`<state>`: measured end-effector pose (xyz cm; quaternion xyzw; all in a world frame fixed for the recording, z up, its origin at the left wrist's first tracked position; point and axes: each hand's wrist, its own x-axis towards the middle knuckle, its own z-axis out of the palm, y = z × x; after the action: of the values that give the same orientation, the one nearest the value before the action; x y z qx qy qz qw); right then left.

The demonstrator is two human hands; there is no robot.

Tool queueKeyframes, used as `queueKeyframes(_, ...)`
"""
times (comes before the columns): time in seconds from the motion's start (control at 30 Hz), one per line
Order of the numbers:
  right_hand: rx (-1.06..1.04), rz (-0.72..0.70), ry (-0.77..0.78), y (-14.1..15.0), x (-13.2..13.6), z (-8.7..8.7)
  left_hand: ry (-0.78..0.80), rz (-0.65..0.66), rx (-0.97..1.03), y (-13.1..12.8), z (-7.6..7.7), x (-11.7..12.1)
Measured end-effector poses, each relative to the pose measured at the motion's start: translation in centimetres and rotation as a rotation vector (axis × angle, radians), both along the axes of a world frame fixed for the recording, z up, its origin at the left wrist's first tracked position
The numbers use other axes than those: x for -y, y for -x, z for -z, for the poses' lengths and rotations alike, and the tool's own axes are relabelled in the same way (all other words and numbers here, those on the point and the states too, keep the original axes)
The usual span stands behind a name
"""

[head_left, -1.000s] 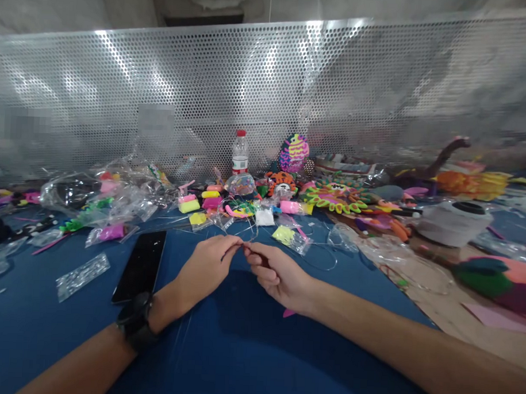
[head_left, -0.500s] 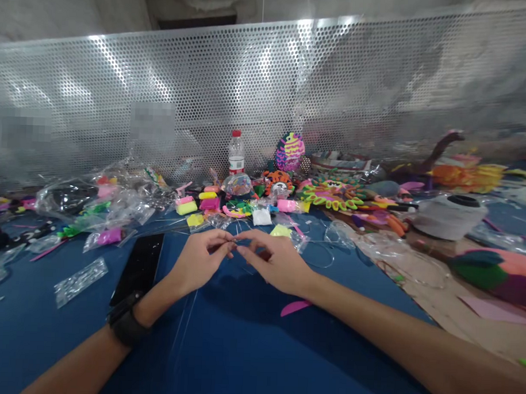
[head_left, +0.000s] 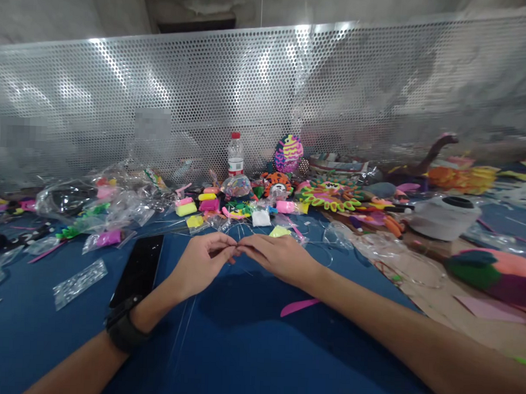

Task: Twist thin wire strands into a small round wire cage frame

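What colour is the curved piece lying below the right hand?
The curved piece is bright pink; the head view shows it best.

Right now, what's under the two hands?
The left hand and right hand are over a blue work surface, with a thin clear strand running out below them. Whatever lies directly beneath the palms is covered by the hands and can't be seen.

Head-worn view, looking forward and down, close above left hand (head_left: 199,262), right hand (head_left: 280,256), facing perforated metal screen (head_left: 266,99)
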<state>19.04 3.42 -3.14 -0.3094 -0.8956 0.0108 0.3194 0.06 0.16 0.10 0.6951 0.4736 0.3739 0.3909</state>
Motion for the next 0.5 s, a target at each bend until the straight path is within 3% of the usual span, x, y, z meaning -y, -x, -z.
queueKeyframes(0.1,-0.015,0.003,0.047,0.1,0.0,-0.1,-0.039,0.010,-0.037,0.0,-0.1,0.1)
queueKeyframes(0.33,-0.111,0.008,0.344,0.2,0.6,-1.0,-0.195,0.016,-0.208,0.0,-0.2,0.2)
queueKeyframes(0.5,-0.172,0.009,0.338,0.2,0.7,-1.1,-0.231,0.010,-0.270,0.0,0.0,0.2)
